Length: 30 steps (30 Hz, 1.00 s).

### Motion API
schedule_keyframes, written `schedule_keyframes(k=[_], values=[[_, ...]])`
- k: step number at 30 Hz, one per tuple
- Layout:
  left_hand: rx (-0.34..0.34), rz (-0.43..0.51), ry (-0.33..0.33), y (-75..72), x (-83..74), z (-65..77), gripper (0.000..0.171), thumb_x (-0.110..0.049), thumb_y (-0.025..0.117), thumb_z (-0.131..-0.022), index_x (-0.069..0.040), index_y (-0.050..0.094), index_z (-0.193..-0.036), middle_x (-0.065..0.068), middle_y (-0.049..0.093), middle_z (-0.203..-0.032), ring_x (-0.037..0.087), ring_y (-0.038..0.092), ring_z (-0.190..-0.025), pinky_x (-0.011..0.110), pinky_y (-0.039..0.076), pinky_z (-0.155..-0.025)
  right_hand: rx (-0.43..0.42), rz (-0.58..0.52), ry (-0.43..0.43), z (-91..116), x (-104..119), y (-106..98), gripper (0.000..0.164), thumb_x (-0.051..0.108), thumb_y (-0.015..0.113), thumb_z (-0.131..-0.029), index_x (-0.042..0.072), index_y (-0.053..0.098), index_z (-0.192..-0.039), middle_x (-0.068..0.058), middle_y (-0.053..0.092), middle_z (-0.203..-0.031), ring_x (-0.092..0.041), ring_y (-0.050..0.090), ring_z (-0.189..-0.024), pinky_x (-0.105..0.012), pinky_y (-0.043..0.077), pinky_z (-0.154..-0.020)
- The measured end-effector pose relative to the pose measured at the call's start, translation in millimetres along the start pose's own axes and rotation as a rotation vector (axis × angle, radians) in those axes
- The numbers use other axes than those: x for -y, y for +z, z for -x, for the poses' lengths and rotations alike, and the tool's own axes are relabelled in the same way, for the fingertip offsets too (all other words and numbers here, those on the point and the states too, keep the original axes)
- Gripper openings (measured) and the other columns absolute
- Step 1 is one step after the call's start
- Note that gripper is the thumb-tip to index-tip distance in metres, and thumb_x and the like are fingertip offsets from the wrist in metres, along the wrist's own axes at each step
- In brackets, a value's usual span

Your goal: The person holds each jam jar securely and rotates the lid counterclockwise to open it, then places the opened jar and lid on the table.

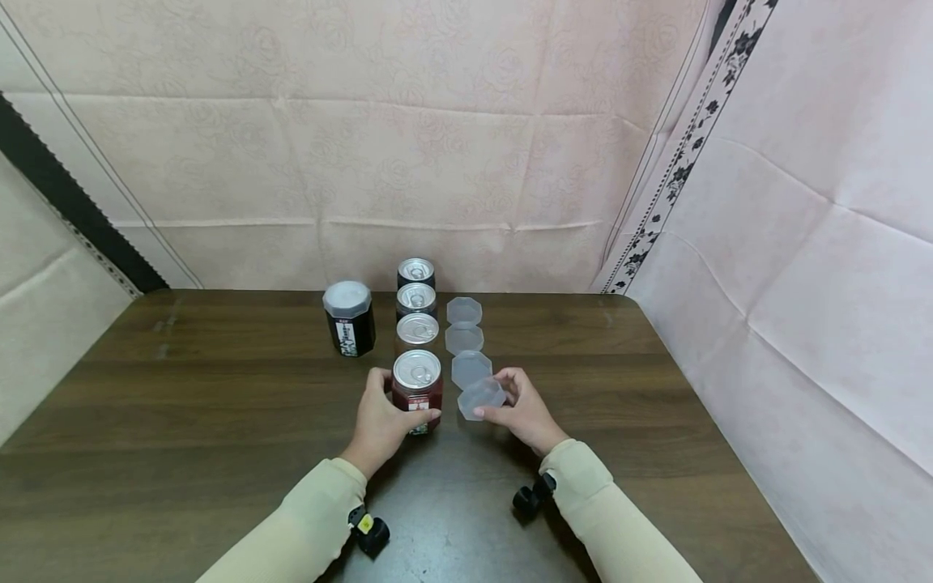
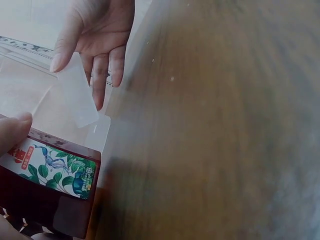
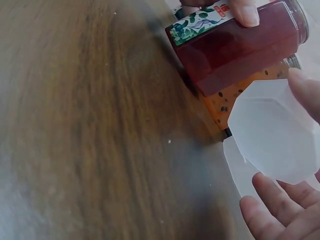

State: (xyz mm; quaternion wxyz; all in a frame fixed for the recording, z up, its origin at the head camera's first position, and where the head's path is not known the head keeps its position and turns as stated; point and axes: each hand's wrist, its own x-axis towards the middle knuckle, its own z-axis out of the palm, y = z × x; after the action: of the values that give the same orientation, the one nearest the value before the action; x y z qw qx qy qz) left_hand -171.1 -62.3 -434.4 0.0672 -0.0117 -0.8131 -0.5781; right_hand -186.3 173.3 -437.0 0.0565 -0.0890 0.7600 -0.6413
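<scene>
In the head view, a clear jar of dark red drink [image 1: 419, 395] with a silver pull-tab top stands at the near end of a row. My left hand [image 1: 385, 423] grips it round the sides, the thumb across its front label [image 2: 52, 170]. To its right, my right hand [image 1: 528, 411] pinches a translucent octagonal plastic cap [image 1: 481, 398] between thumb and fingers. The right wrist view has this cap [image 3: 275, 132] tilted, its hollow side showing, beside and apart from the red jar [image 3: 240, 47]. Behind the red jar is an orange one [image 3: 257, 76] with dark specks.
Farther back in the row stand two more pull-tab jars [image 1: 416, 297]. Alongside on the right lie three loose translucent caps [image 1: 471, 368]. A dark capped jar [image 1: 350, 328] stands apart at the left. The brown wooden table [image 1: 219, 421] meets hanging pale cloth [image 1: 437, 162] at its back edge.
</scene>
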Motion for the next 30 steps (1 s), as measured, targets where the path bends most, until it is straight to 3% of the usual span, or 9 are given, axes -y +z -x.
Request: schedule_keyframes(k=[9,22,30], values=[[-0.009,0.004,0.003,0.0,1.1,-1.0,0.077,-0.017,0.090,-0.065,-0.002,0.039,-0.121,0.019,0.050,-0.125,0.033,0.050,-0.119,0.050,0.043,-0.100,0.043,0.087,0.016,2,7,-4,0.054,0.004,0.076,-0.080,-0.001,0.042,-0.121,-0.020,0.049,-0.135,-0.033,0.053,-0.119,-0.032,0.048,-0.089],[-0.016,-0.006,0.014,1.2,1.4,-0.1,0.076,-0.016,0.090,-0.064,-0.002,0.039,-0.120,0.019,0.051,-0.124,0.032,0.051,-0.118,0.050,0.044,-0.099,0.069,0.117,0.036,0,-2,-6,0.055,0.006,0.078,-0.079,0.000,0.041,-0.119,-0.018,0.048,-0.137,-0.033,0.052,-0.123,-0.044,0.045,-0.099],[-0.023,-0.010,0.012,2.9,-0.2,0.7,0.076,-0.015,0.091,-0.063,-0.003,0.040,-0.119,0.019,0.053,-0.123,0.032,0.052,-0.116,0.050,0.045,-0.098,0.065,0.167,0.039,-2,-7,-7,0.054,0.002,0.078,-0.078,-0.003,0.041,-0.118,-0.023,0.048,-0.138,-0.041,0.042,-0.132,-0.052,0.038,-0.104]])
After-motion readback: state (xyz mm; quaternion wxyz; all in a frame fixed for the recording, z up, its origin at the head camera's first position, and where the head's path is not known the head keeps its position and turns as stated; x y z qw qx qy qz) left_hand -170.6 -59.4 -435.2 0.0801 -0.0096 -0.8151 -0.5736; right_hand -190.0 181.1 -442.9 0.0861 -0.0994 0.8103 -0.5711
